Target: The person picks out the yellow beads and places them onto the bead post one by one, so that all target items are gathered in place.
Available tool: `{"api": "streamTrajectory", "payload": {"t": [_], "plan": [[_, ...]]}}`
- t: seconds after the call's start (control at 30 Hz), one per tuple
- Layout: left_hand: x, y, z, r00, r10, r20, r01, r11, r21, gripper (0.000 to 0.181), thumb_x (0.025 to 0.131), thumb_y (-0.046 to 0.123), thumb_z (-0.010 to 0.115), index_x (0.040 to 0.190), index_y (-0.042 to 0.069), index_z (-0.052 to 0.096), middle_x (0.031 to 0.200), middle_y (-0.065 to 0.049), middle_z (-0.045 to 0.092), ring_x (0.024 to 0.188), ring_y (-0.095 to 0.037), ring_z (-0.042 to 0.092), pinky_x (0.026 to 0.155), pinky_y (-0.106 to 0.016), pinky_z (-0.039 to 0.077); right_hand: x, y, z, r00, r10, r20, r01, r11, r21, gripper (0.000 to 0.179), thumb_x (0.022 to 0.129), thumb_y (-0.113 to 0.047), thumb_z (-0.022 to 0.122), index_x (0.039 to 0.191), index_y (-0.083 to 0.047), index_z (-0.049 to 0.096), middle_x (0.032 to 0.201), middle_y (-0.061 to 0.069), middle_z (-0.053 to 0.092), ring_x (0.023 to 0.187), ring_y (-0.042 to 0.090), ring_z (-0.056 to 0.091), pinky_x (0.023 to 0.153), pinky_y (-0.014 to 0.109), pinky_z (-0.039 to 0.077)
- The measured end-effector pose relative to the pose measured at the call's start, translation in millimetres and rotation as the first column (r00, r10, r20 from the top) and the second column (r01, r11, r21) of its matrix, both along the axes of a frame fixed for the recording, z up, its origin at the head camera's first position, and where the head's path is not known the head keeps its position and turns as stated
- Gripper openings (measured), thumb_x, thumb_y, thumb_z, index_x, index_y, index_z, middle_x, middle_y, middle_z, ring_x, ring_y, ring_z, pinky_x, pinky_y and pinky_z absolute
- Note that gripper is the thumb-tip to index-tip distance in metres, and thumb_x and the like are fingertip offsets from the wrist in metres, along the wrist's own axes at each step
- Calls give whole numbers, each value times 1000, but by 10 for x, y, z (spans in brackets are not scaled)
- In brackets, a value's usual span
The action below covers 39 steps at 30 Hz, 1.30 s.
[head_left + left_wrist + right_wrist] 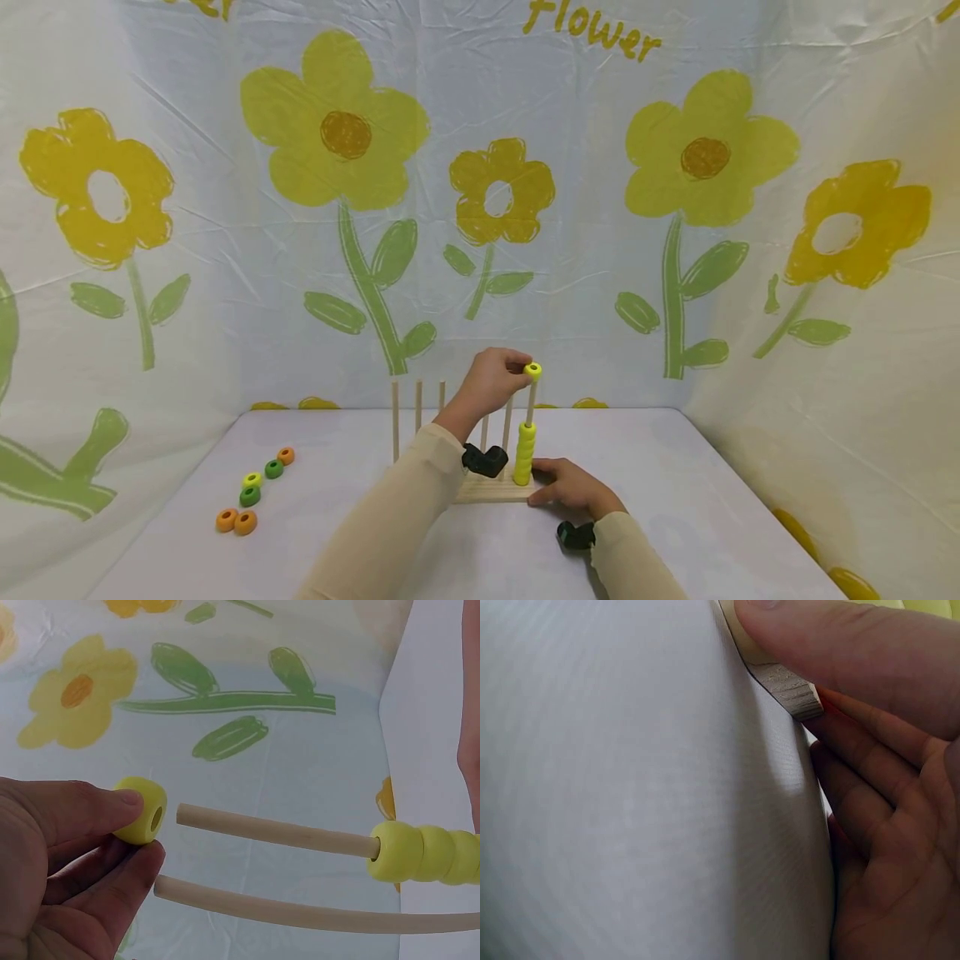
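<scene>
My left hand (pixel 489 385) pinches a yellow bead (pixel 140 811) between thumb and fingertips. In the left wrist view the bead's hole faces the tip of a wooden peg (pixel 277 831), with a small gap between them. Lower on that same peg sits a stack of yellow beads (pixel 525 455), at the right end of the wooden rack. My right hand (pixel 573 487) grips the right end of the rack's base (pixel 491 494), thumb at the front and fingers behind. The right wrist view shows the thumb against the base's corner (pixel 791 694).
Several bare pegs (pixel 395 421) rise from the rack to the left, partly behind my left arm. Loose orange, green (pixel 250 496) and yellow beads lie on the left of the white table (pixel 300 567). A flower-print cloth (pixel 570 292) hangs behind.
</scene>
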<state>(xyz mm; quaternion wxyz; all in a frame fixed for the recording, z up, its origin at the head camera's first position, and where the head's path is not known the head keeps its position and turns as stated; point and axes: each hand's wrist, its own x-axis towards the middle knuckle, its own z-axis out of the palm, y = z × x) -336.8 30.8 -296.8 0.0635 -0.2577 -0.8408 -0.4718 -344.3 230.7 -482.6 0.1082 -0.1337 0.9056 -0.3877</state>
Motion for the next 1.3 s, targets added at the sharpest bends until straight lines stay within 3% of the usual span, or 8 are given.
{"api": "streamTrajectory", "payload": {"t": [0.6,0.9,1.17,1.3], "plan": [[-27,72,3,999,-17,-37,12,991,-134,32,92,13,66,123,5,67,115,-10,69,104,-21,66,88,-35,56,5,-13,-4,1000,12,-13,-12,1000,2,73,73,-28,83,138,-8,55,144,16,50,138,41,38,110,67,23],[-38,98,28,998,-8,-61,-9,962,-274,30,92,12,66,121,5,68,111,-8,70,100,-19,65,83,-31,56,10,-9,-6,1000,5,-11,-5,1000,2,72,73,-28,83,137,-9,56,144,16,51,137,41,39,109,68,24],[0,135,68,993,7,-114,-51,921,-386,32,92,8,62,123,5,67,113,-9,69,98,-19,65,83,-32,55,29,-14,-4,1000,6,-20,-6,1000,1,72,73,-27,84,137,-9,56,143,15,51,137,41,39,109,68,24],[22,114,67,992,-7,-123,-41,922,-385,32,94,11,61,125,6,66,113,-8,68,99,-19,63,85,-34,54,39,-14,12,1000,12,-28,-12,1000,0,71,73,-26,84,136,-9,56,143,16,51,137,41,39,109,67,25]]}}
